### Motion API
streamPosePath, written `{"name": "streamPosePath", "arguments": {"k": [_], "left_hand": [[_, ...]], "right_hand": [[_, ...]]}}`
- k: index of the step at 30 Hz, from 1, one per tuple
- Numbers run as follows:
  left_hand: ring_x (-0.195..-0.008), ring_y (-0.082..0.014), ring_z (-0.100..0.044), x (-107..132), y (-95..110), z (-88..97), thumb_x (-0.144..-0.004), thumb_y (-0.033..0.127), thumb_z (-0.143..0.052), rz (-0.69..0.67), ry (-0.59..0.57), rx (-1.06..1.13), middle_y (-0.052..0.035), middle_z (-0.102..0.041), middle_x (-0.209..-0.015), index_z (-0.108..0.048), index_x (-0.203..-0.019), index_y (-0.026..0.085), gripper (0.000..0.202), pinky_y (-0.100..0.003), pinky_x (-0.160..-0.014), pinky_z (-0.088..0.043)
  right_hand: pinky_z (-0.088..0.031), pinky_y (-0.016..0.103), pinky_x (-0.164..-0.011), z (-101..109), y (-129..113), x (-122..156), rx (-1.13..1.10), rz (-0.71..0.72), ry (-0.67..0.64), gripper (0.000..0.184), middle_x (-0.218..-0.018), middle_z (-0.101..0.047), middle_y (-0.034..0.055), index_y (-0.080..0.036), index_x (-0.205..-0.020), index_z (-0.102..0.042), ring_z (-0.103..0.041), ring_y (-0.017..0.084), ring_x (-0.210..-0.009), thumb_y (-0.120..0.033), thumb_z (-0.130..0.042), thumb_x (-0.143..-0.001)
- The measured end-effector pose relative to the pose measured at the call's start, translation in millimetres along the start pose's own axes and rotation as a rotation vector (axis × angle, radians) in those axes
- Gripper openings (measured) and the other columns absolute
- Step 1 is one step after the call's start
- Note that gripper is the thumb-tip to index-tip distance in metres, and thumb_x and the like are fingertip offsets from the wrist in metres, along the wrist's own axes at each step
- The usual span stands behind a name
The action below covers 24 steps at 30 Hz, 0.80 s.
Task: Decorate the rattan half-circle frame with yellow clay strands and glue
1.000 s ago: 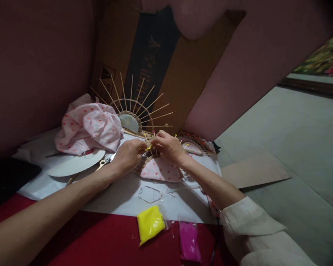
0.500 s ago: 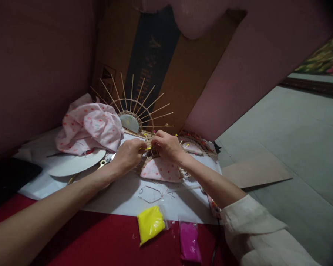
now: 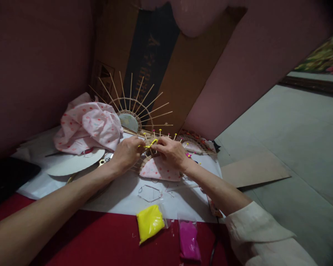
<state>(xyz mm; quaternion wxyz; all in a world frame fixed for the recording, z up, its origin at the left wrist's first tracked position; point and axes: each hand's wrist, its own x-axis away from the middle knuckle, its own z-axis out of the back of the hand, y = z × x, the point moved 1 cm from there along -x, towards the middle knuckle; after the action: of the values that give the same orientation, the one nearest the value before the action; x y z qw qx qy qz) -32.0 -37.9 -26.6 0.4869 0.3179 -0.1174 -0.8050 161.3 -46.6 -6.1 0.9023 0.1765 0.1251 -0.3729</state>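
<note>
My left hand (image 3: 127, 151) and right hand (image 3: 169, 150) meet over a half-round woven fan (image 3: 160, 168) on white paper (image 3: 122, 195), both grips pinched narrow on a yellow strip (image 3: 152, 143) at its rim of bead-tipped sticks (image 3: 160, 131). Best, I judge, to keep the strip taut and thread it close between sticks. Lettering on the cardboard (image 3: 144, 74) behind is too dim to read.
</note>
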Motion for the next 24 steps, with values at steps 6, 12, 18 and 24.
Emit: {"name": "streamPosePath", "arguments": {"k": [6,12,18,24], "left_hand": [[-0.069,-0.0165,-0.055,0.5,-0.7,0.6,-0.082,0.019,-0.052,-0.019,0.011,-0.056,-0.0060,-0.062,-0.081,-0.070,-0.082,0.019,0.018,-0.028,-0.061,-0.037],[-0.071,-0.0175,-0.055,0.5,0.8,1.8,-0.081,0.019,-0.052,-0.006,0.001,-0.063,-0.0063,-0.062,-0.082,-0.070,-0.082,0.019,0.018,-0.029,-0.062,-0.036],[-0.068,-0.0165,-0.053,0.6,1.6,2.2,-0.083,0.021,-0.050,-0.004,-0.003,-0.090,-0.0060,-0.061,-0.080,-0.070,-0.082,0.019,0.020,-0.028,-0.059,-0.034],[-0.070,-0.0165,-0.054,0.1,3.9,5.2,-0.082,0.017,-0.050,0.001,-0.014,-0.095,-0.0066,-0.062,-0.082,-0.070,-0.082,0.018,0.020,-0.028,-0.061,-0.036]], "right_hand": [[-0.040,0.027,-0.069,-0.4,-2.5,1.9,0.039,0.006,-0.026,0.029,-0.097,-0.059,0.0059,-0.024,-0.115,-0.061,-0.049,0.016,-0.085,-0.018,-0.051,-0.089],[-0.039,0.025,-0.068,1.2,-3.4,0.7,0.000,-0.037,-0.032,0.030,-0.098,-0.059,0.0055,-0.024,-0.114,-0.063,-0.051,0.016,-0.084,-0.015,-0.051,-0.088],[-0.039,0.024,-0.068,3.3,-2.5,1.8,-0.050,-0.104,-0.010,0.033,-0.099,-0.059,0.0046,-0.025,-0.113,-0.064,-0.052,0.014,-0.085,-0.011,-0.051,-0.084],[-0.038,0.025,-0.067,2.8,-6.9,-1.0,0.005,-0.026,-0.065,0.030,-0.096,-0.058,0.0047,-0.028,-0.113,-0.063,-0.048,0.015,-0.082,-0.017,-0.054,-0.086]]}}
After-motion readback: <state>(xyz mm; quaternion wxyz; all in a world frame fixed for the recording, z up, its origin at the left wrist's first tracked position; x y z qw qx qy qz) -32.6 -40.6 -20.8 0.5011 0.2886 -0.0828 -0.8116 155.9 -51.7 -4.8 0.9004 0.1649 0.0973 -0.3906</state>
